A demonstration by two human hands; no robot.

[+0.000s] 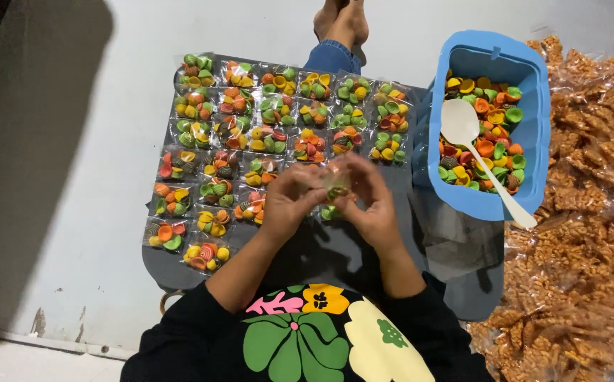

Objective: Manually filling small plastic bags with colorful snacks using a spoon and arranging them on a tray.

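Small clear packet point(336, 187) of coloured shell-shaped crackers was between our two hands, just in front of the dark tray point(363, 262) and above its bare near part. From the head view, our left hand point(289, 201) closed its fingers around the left side of the packet, and our right hand point(372, 201) pinched the right side, so both hands were narrow and holding the same packet; whether the mouth of the packet was already closed, we could not tell.

On the far and left parts of the tray, many filled packets point(264, 134) already lay in rows, each one a small square of clear plastic with orange, green, yellow and pink pieces inside. We judged that a large part of the work was done there, while the near right part of the tray had no packets on it.

To the right of the tray stood a blue tub point(533, 134), rectangular with rounded corners, and it held many loose crackers point(487, 134), so much seemed left to pack. A white plastic spoon point(477, 152) lay in the tub with its handle over the near rim.

Further right of the tray, beyond the tub, a heap of clear bags point(583, 247) with brown-orange snacks covered the floor. We saw no label or sign on any package.
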